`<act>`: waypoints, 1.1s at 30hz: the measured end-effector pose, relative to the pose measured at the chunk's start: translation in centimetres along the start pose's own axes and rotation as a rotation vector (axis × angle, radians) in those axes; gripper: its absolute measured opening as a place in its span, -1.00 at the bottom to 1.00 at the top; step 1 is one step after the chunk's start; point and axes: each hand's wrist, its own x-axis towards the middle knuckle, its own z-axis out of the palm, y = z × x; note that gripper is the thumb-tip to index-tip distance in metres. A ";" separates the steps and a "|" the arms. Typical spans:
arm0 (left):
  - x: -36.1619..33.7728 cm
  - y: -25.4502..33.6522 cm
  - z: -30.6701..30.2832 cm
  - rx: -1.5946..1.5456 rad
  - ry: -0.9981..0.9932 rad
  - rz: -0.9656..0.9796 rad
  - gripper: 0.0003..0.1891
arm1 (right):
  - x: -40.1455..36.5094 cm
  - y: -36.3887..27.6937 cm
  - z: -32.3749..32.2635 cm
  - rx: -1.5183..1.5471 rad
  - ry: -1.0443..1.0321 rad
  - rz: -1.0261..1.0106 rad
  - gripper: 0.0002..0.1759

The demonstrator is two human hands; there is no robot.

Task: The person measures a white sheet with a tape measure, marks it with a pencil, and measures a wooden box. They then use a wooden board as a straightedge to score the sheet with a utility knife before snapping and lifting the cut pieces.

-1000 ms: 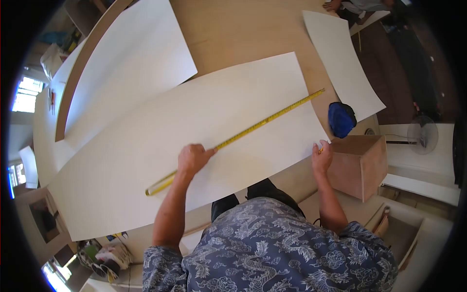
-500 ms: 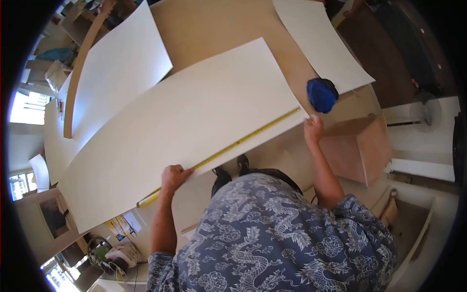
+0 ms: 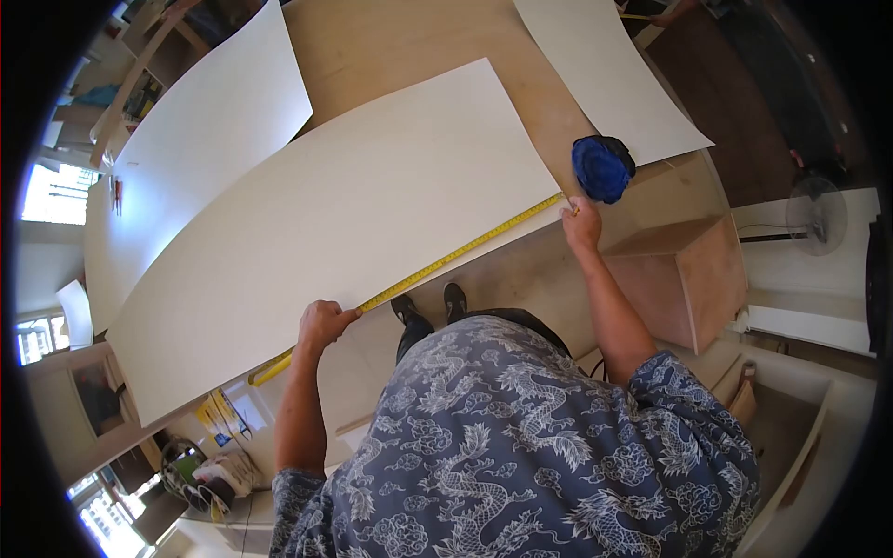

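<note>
A long white sheet lies in front of me, and a yellow tape measure stretches along its near edge. My left hand is closed on the tape near the sheet's edge, thumb pointing right. Beyond that wrist, more of the tape hangs out to the left. At the sheet's right corner, my right hand pinches the tape's end. Just above this hand sits a round blue and black thing whose kind I cannot make out.
More white sheets lie left and right on the brown table. A wooden box stands below the right side. A fan is at far right. Another person's hand shows at the top right.
My right hand has closed on the tape's end, which lay just short of it earlier. The tape now sits nearer the sheet's edge. A wooden strip at left has moved up and away.
</note>
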 end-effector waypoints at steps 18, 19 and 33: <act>1.0 -1.4 1.5 0.156 0.086 0.039 -0.44 | -0.3 0.1 1.1 -0.075 -0.043 -0.021 -0.62; 0.7 -0.7 1.0 0.159 0.057 0.009 -0.44 | -0.3 0.1 1.1 -0.083 -0.051 -0.008 -0.62; 1.1 -0.1 1.0 0.241 0.152 0.006 -0.43 | 0.8 0.3 1.1 -0.222 -0.163 0.028 -0.59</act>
